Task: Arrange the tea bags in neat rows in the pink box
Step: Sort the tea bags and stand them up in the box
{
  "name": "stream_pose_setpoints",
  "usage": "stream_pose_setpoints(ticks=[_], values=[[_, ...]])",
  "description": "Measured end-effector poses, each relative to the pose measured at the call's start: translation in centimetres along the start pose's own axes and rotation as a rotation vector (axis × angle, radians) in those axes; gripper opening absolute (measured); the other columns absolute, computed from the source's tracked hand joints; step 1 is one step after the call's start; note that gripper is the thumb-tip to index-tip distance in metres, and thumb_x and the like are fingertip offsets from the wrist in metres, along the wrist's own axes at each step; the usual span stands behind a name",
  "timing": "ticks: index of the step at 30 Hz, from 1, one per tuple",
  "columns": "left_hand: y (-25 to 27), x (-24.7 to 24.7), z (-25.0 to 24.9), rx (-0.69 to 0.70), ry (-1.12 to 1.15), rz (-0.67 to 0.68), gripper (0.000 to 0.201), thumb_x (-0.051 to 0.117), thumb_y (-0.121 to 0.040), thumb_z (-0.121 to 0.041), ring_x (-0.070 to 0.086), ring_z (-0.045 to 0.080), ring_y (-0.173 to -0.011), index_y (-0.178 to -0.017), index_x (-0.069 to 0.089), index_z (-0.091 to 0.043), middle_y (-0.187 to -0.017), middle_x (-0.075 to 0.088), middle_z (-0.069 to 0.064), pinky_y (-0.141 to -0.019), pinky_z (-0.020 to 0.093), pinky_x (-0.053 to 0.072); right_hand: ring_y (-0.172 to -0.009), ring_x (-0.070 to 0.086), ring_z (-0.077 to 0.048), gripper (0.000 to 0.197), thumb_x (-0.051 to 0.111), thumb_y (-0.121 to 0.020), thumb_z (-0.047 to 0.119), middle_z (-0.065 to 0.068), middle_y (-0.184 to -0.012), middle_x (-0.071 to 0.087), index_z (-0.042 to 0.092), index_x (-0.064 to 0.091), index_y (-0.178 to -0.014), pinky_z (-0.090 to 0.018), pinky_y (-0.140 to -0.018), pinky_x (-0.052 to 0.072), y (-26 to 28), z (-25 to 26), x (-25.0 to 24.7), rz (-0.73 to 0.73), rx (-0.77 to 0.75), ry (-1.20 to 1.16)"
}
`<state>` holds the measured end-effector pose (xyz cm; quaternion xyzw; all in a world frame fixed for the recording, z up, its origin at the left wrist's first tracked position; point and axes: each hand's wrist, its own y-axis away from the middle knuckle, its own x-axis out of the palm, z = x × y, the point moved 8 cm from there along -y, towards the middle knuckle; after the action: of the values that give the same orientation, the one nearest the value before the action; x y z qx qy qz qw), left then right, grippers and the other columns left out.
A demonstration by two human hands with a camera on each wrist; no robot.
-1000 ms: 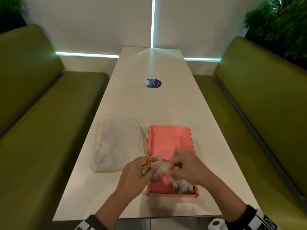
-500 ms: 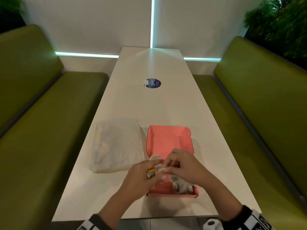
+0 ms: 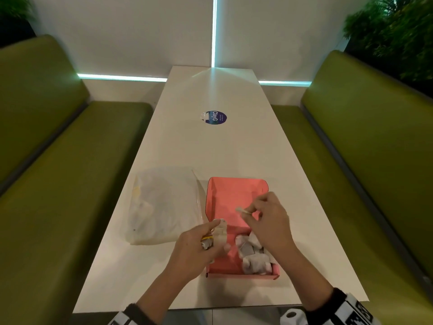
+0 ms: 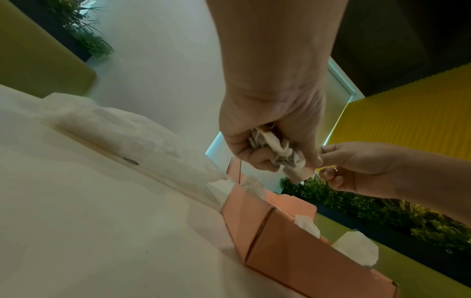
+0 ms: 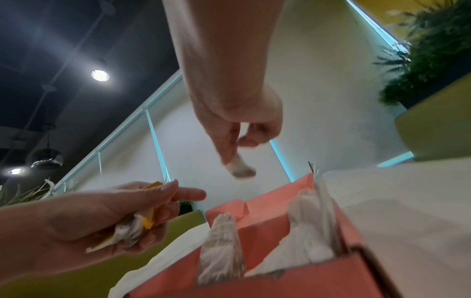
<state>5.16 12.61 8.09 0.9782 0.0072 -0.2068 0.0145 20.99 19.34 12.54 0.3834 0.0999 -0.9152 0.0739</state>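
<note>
The open pink box [image 3: 234,195] sits on the white table near its front edge, with several white tea bags [image 3: 254,256] bunched in its near right corner. My left hand [image 3: 199,245] hovers over the box's left wall and grips a bundle of tea bags [image 4: 277,153] with yellow tags [image 5: 150,217]. My right hand [image 3: 264,219] is raised over the middle of the box, and its fingertips pinch a single tea bag [image 3: 242,210], also seen in the right wrist view as a pale tea bag [image 5: 241,169]. The box [image 5: 267,213] shows tea bags standing along its near wall.
A crumpled translucent plastic bag [image 3: 164,205] lies left of the box, touching its corner. A round blue sticker [image 3: 215,117] marks the table's middle. Green benches [image 3: 365,160] flank the table on both sides; plants [image 3: 398,31] stand behind the right one.
My right hand has pulled away from my left hand, up and toward the far side of the box, with one tea bag pinched in it. My left hand stayed put with its bundle.
</note>
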Motion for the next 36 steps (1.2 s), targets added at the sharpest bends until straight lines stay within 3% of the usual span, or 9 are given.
stream_pose_setpoints(ticks=[3,7,9,13,16,19,26,31,36], values=[[0.1,-0.5,0.2,-0.003,-0.066,0.006,0.057,0.080,-0.070,-0.032,0.055,-0.016,-0.079,-0.122,0.055,-0.036,-0.078,0.056,-0.021,-0.066,0.005,0.044,-0.065,0.046,0.000,0.017,0.076,-0.074,0.019,0.011,-0.079,0.046,0.020,0.062,-0.065,-0.015,-0.062,0.039,1.6,1.2,3.8,0.475,-0.062,0.039],[0.6,-0.6,2.5,-0.141,-0.152,0.071,0.079,0.081,-0.068,-0.034,0.056,0.002,-0.078,-0.132,0.036,-0.040,-0.083,0.054,-0.014,-0.070,0.014,0.046,-0.067,0.050,-0.005,0.013,0.069,-0.081,0.019,0.014,-0.071,0.051,0.022,0.063,-0.070,-0.016,-0.066,0.041,1.1,0.2,3.8,0.361,-0.030,0.064],[1.1,-0.4,3.7,-0.218,-0.181,0.112,0.086,0.079,-0.071,-0.030,0.059,0.007,-0.077,-0.136,0.023,-0.040,-0.086,0.056,-0.009,-0.071,0.023,0.053,-0.061,0.048,-0.002,0.020,0.065,-0.084,0.018,0.013,-0.066,0.052,0.025,0.056,-0.067,-0.009,-0.058,0.035,1.7,-0.5,5.1,0.440,0.013,0.074],[1.5,-0.1,5.4,-0.285,-0.165,0.138,0.089,0.076,-0.071,-0.026,0.059,0.015,-0.061,-0.138,0.019,-0.037,-0.071,0.058,0.000,-0.069,0.036,0.057,-0.066,0.053,-0.010,0.009,0.057,-0.086,0.010,0.001,-0.072,0.057,0.009,0.057,-0.078,-0.015,-0.059,0.041,2.8,-0.9,7.4,0.541,0.043,0.083],[1.5,0.1,5.6,-0.314,-0.137,0.156,0.086,0.077,-0.071,-0.024,0.058,0.013,-0.058,-0.138,0.023,-0.035,-0.071,0.056,-0.002,-0.064,0.030,0.056,-0.058,0.050,-0.005,0.030,0.054,-0.087,0.008,0.009,-0.063,0.051,0.023,0.047,-0.062,-0.019,-0.059,0.045,3.5,-0.5,9.2,0.617,0.034,0.027],[1.4,0.4,5.6,-0.325,-0.166,0.176,0.083,0.077,-0.073,-0.028,0.058,0.011,-0.058,-0.137,0.025,-0.036,-0.082,0.055,-0.001,-0.059,0.022,0.053,-0.071,0.057,-0.013,0.034,0.056,-0.085,0.017,0.011,-0.067,0.055,0.032,0.043,-0.058,-0.032,-0.074,0.050,3.5,-0.3,9.7,0.594,0.000,0.130],[1.5,0.4,5.6,-0.318,-0.228,0.176,0.077,0.075,-0.076,-0.031,0.060,0.012,-0.064,-0.135,0.028,-0.043,-0.107,0.051,0.001,-0.063,0.020,0.055,-0.075,0.056,-0.014,0.032,0.048,-0.090,0.012,0.011,-0.072,0.054,0.033,0.043,-0.066,-0.025,-0.073,0.046,3.7,0.3,9.3,0.666,-0.054,0.170],[1.4,0.4,6.0,-0.332,-0.243,0.175,0.078,0.077,-0.073,-0.034,0.060,0.018,-0.083,-0.135,0.031,-0.045,-0.104,0.052,0.000,-0.079,0.034,0.057,-0.085,0.059,-0.015,0.020,0.049,-0.087,0.010,-0.004,-0.097,0.068,0.014,0.064,-0.099,-0.027,-0.079,0.047,3.2,0.0,10.1,0.575,-0.010,0.146],[1.6,0.4,5.8,-0.362,-0.271,0.183,0.077,0.076,-0.074,-0.036,0.061,0.024,-0.095,-0.136,0.030,-0.041,-0.110,0.051,0.001,-0.086,0.038,0.054,-0.103,0.058,-0.017,0.026,0.045,-0.096,0.016,-0.005,-0.114,0.062,0.011,0.052,-0.120,-0.021,-0.091,0.041,2.6,-0.5,10.1,0.406,0.033,0.141]])
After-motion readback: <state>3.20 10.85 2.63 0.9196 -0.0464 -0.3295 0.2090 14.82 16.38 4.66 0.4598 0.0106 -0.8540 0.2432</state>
